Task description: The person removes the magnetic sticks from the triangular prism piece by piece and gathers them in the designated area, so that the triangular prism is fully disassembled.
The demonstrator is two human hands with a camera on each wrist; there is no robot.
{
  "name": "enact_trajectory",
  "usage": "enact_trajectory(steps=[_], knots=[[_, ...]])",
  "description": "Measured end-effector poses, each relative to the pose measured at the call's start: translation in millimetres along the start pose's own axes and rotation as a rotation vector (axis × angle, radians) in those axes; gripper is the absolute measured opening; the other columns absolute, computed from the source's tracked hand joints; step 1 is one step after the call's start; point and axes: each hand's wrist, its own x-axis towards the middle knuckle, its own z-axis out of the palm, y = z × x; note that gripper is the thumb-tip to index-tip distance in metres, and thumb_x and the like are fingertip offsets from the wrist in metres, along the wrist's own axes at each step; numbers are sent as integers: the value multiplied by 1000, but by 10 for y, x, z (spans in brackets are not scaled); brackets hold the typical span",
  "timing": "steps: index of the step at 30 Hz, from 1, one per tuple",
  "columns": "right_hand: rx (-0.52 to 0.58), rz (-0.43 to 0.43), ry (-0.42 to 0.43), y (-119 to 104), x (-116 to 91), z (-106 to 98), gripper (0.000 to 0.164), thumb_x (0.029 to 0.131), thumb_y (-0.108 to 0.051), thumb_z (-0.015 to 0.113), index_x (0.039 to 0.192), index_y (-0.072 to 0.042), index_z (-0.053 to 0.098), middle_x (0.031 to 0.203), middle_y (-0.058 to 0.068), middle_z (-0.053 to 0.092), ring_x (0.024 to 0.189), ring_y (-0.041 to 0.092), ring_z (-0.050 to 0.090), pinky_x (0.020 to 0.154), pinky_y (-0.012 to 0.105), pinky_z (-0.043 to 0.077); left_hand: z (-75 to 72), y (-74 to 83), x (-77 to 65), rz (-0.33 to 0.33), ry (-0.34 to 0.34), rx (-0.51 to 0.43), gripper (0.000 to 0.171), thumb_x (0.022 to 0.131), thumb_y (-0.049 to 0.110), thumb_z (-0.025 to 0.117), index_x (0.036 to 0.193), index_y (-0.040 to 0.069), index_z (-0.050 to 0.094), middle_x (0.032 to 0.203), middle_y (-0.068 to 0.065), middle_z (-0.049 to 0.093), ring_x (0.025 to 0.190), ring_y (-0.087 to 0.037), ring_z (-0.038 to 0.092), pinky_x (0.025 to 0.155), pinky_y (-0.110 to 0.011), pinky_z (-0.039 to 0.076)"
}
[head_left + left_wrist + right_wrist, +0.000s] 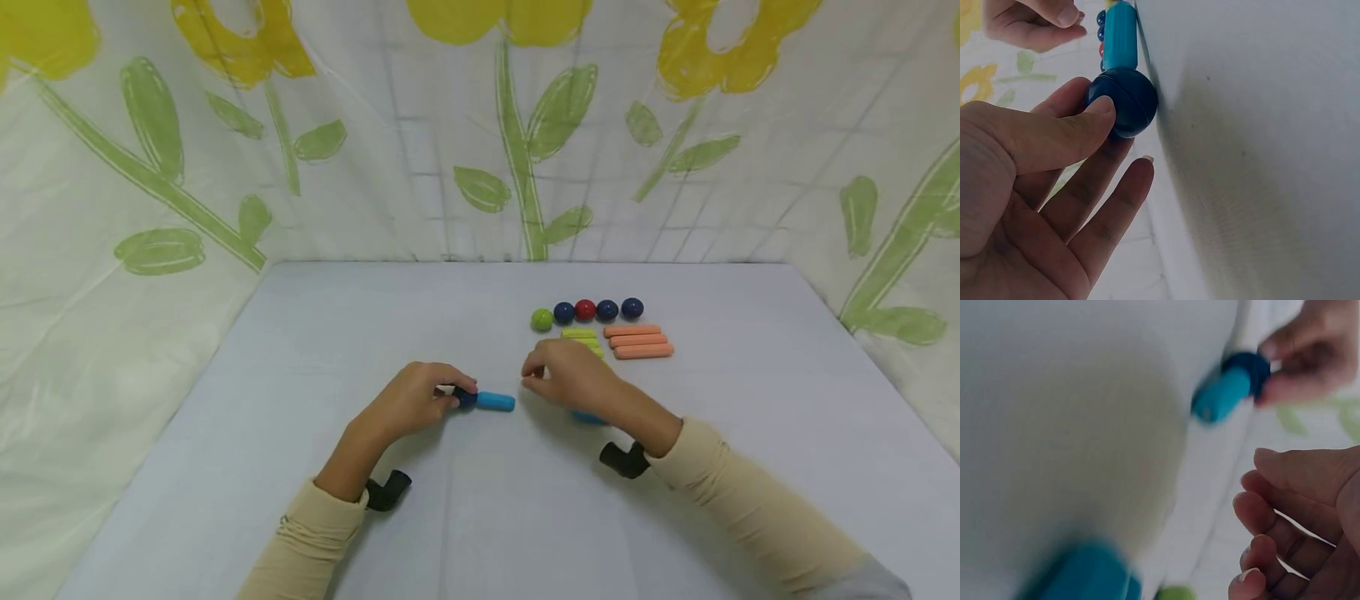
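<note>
My left hand (415, 398) pinches a dark blue ball (1124, 102) between thumb and fingers, low over the white table. A light blue rod (496, 402) extends from the ball's right side, end against it. My right hand (576, 377) hovers to the right of the rod's free end, fingers loosely bent with nothing between them, as the right wrist view shows of the fingers (1300, 487). Beneath the right wrist lie more light blue rods (591, 417), partly hidden by the arm.
Behind the right hand, a row holds a green ball (542, 319), a red ball (585, 309) and several dark blue balls (632, 308). Yellow-green rods (579, 334) and orange rods (643, 341) lie in front of them. A flowered curtain (420, 150) hangs behind the table (360, 308).
</note>
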Motion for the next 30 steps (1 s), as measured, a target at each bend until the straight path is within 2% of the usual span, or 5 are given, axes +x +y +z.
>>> enact_trajectory(steps=[5,10,15,21,30], knots=[[-1,-51,-26,-242,118,262,9,90,-15,77,95,-8,78,80,-5,63,72,11,56,65,22,48,-8,6,2,4,7,2,31,85,-14,69,107,6,77,111,-5,73,111,-25,66,85,-38,58],[9,-19,-19,-261,121,412,9,89,-18,79,84,-11,76,72,-8,55,66,8,52,60,21,46,-10,-3,-4,7,1,-2,32,85,-15,69,108,5,76,112,-5,73,111,-25,66,85,-37,58],[35,59,-117,-259,21,305,13,89,-22,79,80,-14,75,67,-11,57,66,9,52,60,23,47,-7,-17,1,8,3,5,31,85,-15,68,108,5,76,112,-5,73,112,-24,66,86,-36,58],[8,128,-219,-188,-240,107,17,88,-21,79,74,-15,72,64,-11,57,63,9,51,57,24,46,0,9,2,6,0,22,30,85,-13,69,108,5,77,114,-6,73,112,-24,66,88,-36,57],[-37,181,-180,-10,-601,-100,26,86,-19,81,68,-18,62,62,-9,51,59,9,48,55,25,41,-1,26,-1,1,-4,78,30,86,-11,70,108,8,77,113,-3,73,111,-22,66,89,-37,56]])
